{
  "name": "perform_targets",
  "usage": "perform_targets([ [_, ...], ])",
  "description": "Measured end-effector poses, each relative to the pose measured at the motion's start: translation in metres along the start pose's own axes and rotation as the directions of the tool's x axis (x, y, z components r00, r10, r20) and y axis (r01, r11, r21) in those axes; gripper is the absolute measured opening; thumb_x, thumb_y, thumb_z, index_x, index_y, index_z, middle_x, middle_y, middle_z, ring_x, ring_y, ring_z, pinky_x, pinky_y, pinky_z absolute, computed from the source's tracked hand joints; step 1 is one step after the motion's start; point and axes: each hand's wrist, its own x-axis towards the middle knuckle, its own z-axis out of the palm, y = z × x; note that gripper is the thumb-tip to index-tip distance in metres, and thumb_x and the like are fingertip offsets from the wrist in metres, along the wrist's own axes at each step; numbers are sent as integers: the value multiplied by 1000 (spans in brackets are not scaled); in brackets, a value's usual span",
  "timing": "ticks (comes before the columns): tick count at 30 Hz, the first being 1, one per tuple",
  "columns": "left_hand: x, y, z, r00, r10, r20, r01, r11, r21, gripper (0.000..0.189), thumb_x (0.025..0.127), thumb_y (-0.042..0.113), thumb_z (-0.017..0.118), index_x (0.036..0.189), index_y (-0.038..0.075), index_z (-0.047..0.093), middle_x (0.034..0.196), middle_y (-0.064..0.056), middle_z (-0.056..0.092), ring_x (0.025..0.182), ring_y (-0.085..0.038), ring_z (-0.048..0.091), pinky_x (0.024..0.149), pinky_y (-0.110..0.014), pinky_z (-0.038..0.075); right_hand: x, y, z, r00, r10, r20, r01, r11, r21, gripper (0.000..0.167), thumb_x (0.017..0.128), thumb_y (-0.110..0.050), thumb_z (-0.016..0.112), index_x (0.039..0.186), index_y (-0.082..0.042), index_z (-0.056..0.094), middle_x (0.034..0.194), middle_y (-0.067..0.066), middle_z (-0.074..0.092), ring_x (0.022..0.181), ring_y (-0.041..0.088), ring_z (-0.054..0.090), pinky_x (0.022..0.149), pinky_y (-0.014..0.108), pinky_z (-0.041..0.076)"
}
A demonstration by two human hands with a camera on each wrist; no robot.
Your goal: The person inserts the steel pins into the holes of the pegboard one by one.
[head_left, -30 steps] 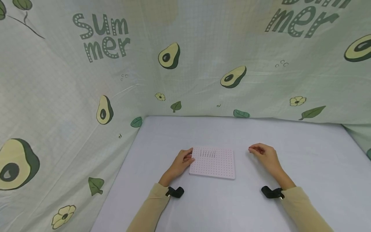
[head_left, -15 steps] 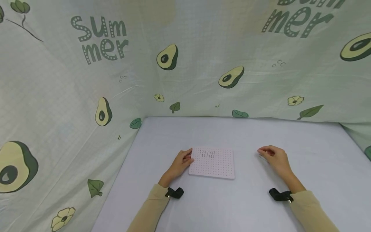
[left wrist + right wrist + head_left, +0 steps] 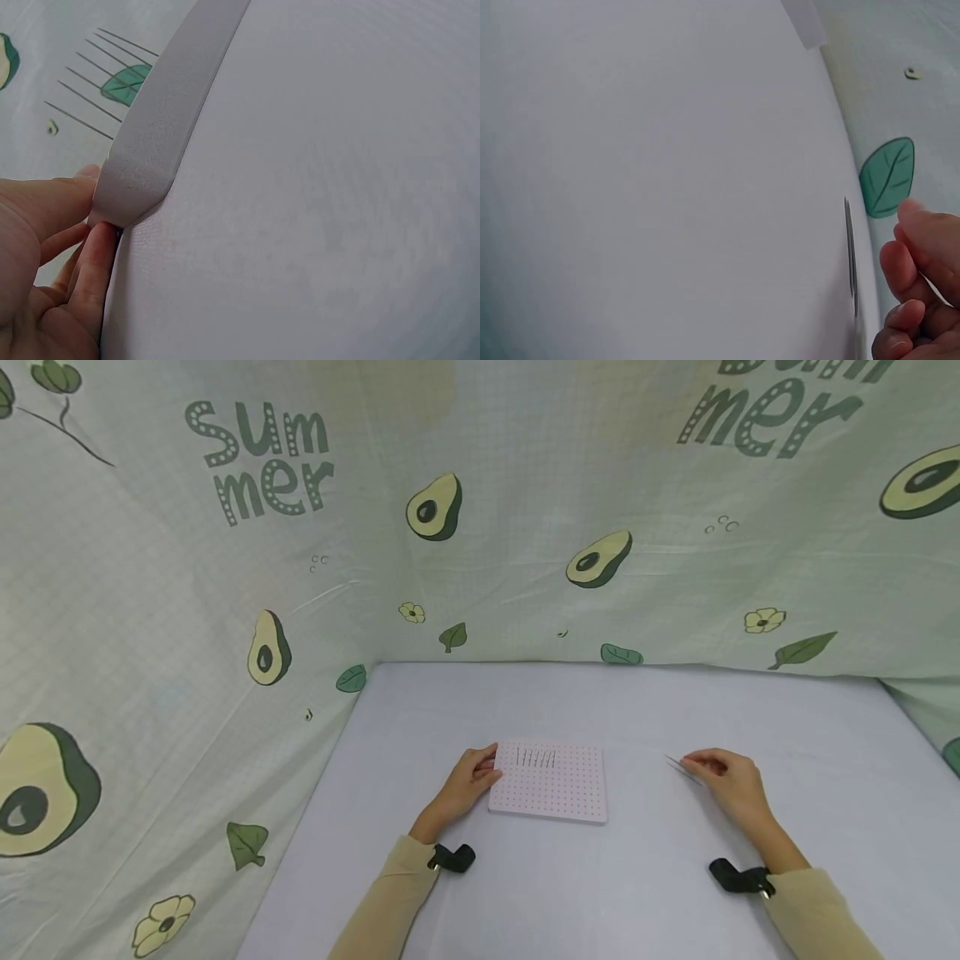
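A pale pink pegboard (image 3: 551, 797) full of small holes lies a little left of centre in the head view. Several thin metal pins (image 3: 86, 101) stand up from it in a row near its far edge. My left hand (image 3: 467, 781) grips the board's left edge, thumb on top and fingers against the side. To the right of the board, a few slender dark metal rods (image 3: 852, 255) lie together on the cloth. Just beside and above them is my right hand (image 3: 729, 785), its fingers loosely bent. Nothing shows between its fingertips in the right wrist view.
A white cloth covers the table (image 3: 615, 893). Behind and to the left hangs a pale curtain (image 3: 510, 560) printed with avocados and leaves. Each wrist wears a black camera mount (image 3: 738, 877).
My right hand has moved right and slightly nearer, away from the board, uncovering the slender rods on the cloth. My left hand stays on the board's edge. The head view has shifted slightly.
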Motion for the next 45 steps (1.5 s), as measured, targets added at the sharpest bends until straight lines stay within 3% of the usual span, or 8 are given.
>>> perform_targets([
  [23,-3,-2,0,1000,2,5,-2,1000,-21,52,99,-4,57,143,-19,35,123,-34,44,119,-46,52,103,-45,46,-5,2,8,999,-1,35,3,999,-40,23,90,-19,76,97,3,75,75,3,51,70,12,40,55,23,29],
  [40,0,1,1,1000,3,1,-3,1000,-14,51,98,-5,57,142,-20,36,122,-34,45,118,-47,52,103,-45,47,-5,1,12,1000,-29,-1,29,998,-64,16,86,-12,80,92,2,75,71,1,49,65,10,39,52,24,28],
  [45,4,-15,5,1000,-2,-11,2,1000,-5,52,99,-4,57,143,-19,35,122,-33,45,118,-45,52,103,-46,47,-5,0,12,999,-36,2,36,997,-72,15,86,-11,79,92,2,75,70,1,50,64,11,39,52,25,29],
])
